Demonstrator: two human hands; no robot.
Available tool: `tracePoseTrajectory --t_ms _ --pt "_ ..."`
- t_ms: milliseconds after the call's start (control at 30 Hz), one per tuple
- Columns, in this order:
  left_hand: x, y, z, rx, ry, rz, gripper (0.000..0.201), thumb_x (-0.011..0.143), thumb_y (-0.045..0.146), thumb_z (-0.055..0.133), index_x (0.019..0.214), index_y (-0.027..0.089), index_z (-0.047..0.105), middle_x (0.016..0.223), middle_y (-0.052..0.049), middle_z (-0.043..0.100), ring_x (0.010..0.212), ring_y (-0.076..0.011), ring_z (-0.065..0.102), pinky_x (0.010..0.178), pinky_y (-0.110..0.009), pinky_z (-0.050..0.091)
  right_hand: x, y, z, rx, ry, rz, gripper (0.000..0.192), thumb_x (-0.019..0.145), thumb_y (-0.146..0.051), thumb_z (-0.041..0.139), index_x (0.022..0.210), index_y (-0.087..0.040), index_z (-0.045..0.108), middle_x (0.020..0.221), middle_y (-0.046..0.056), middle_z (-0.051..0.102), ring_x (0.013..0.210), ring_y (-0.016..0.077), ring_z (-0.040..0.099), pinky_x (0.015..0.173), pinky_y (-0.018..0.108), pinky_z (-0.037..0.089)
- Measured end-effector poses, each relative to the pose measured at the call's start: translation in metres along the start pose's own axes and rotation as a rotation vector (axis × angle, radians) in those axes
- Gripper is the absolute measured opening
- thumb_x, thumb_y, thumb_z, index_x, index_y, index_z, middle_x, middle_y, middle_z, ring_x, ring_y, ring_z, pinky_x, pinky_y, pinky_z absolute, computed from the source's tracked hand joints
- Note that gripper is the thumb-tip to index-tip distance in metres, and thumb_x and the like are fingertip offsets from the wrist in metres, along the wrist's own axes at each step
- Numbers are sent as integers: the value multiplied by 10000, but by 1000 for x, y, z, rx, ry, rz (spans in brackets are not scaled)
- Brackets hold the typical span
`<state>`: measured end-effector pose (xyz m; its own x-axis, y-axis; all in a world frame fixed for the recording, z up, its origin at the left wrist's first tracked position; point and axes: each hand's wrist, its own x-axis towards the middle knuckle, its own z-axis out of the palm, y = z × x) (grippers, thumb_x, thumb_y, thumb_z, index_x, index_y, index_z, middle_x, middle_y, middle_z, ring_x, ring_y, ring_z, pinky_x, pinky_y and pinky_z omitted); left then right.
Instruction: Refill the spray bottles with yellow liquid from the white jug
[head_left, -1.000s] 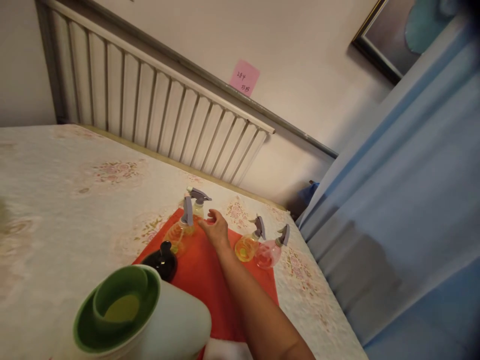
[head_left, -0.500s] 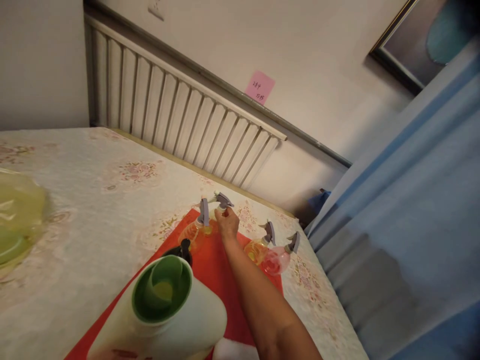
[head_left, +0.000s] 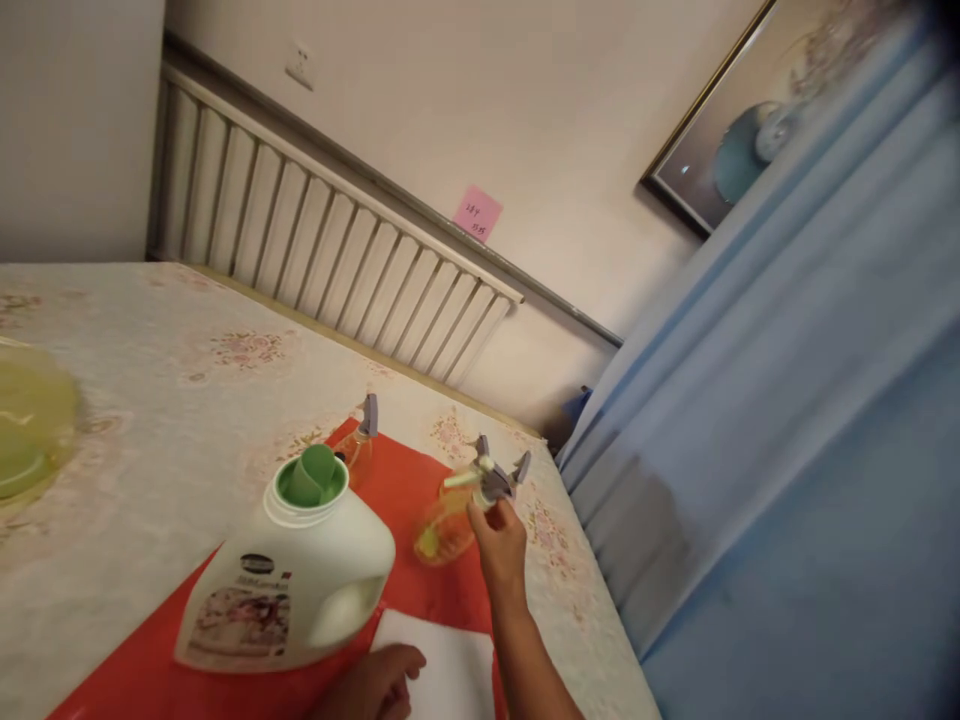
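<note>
My right hand [head_left: 501, 550] is closed around the neck of a clear spray bottle [head_left: 446, 530], just under its grey trigger head. The bottle is tilted, with yellow-orange colour showing in its body, and it partly covers two other spray bottles behind it. Low in the picture, my left hand [head_left: 382, 685] is at the edge of a white sheet [head_left: 442, 660], fingers loosely bent and apart, holding nothing. Left of the hands stands a big white detergent jug [head_left: 330, 560] with a green spout [head_left: 311, 475] in its uncapped mouth.
A red mat [head_left: 405, 470] lies under these things on a flowered tablecloth [head_left: 150, 380]. One more spray bottle [head_left: 367, 425] stands behind the jug. At far left is a yellow-green translucent item [head_left: 34, 420]. A radiator [head_left: 315, 220] and blue curtain [head_left: 720, 420] border the table.
My right hand has brought the spray bottle from the mat's far end towards me and to the right. My left hand has come into view. The camera view has shifted.
</note>
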<state>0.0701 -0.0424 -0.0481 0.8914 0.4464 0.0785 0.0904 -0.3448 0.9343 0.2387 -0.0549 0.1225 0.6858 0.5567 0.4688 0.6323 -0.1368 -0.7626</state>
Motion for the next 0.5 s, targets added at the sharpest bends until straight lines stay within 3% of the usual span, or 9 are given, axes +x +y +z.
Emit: tracePoseTrajectory --t_ms 67,133,233,333,500 --pt "0 3 3 67 56 20 289 813 146 465 1035 224 632 906 -14 674 851 -190 622 794 -284 482 -33 12 -34 86 -32 86 272 736 -424 639 787 -159 681 634 -18 623 591 145 560 574 233 436" --pt "-1 6 5 117 104 24 248 832 151 442 989 213 624 899 -19 666 836 -191 611 781 -287 470 -65 22 -63 130 -35 165 264 722 -429 660 692 -167 659 590 -26 599 560 141 551 531 225 426" --pt "-6 9 9 143 145 50 231 867 152 398 960 209 601 901 -26 643 829 -188 598 778 -289 467 -105 33 -92 194 -27 283 287 699 -454 695 664 -172 657 568 -14 621 546 160 578 504 232 446" --pt "-15 8 14 189 178 112 200 836 110 405 910 208 563 913 -32 617 846 -187 584 794 -289 469 -134 43 -104 220 51 311 327 661 -497 724 694 -173 690 570 -2 653 565 185 621 521 240 482" --pt "-27 6 24 335 232 190 242 817 59 392 926 217 540 998 -59 606 944 -203 571 876 -306 461 -167 56 -106 96 169 276 359 644 -560 708 720 -210 723 542 -9 677 535 184 645 526 226 497"
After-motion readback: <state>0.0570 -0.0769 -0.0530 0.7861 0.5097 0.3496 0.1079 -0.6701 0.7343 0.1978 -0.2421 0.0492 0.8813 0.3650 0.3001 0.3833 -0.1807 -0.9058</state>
